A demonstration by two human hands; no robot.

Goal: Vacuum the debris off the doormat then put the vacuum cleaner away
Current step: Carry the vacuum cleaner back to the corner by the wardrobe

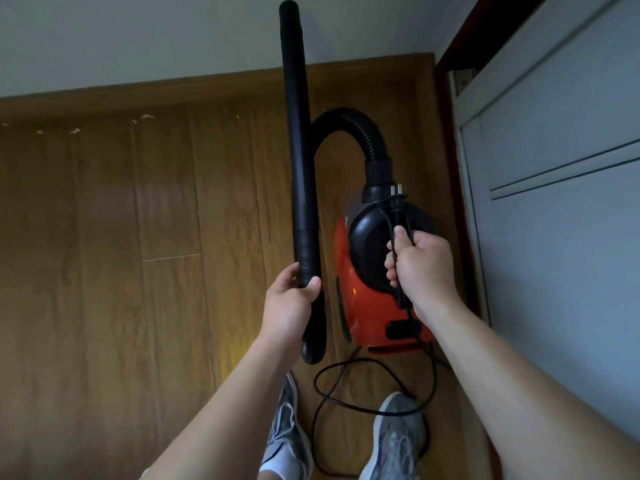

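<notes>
Left hand point(289, 306) grips black plastic wand point(298, 133), right hand point(424, 265) grips black power cord point(398, 211); orange canister vacuum point(367, 306) near grey panel point(571, 237), wooden floor point(138, 237) open leftward

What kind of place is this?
Probably a room in a home, maybe a hallway or bedroom corner: a wooden floor, a white door, and a red vacuum cleaner.

Warm brown wood-plank floor point(104, 237) fills the left and centre of the frame. A matching wooden skirting board point(138, 95) runs along a plain pale wall point(138, 36) at the top. At right stands a pale grey panelled door point(561, 133) beside a dark red-brown frame point(460, 39).
</notes>
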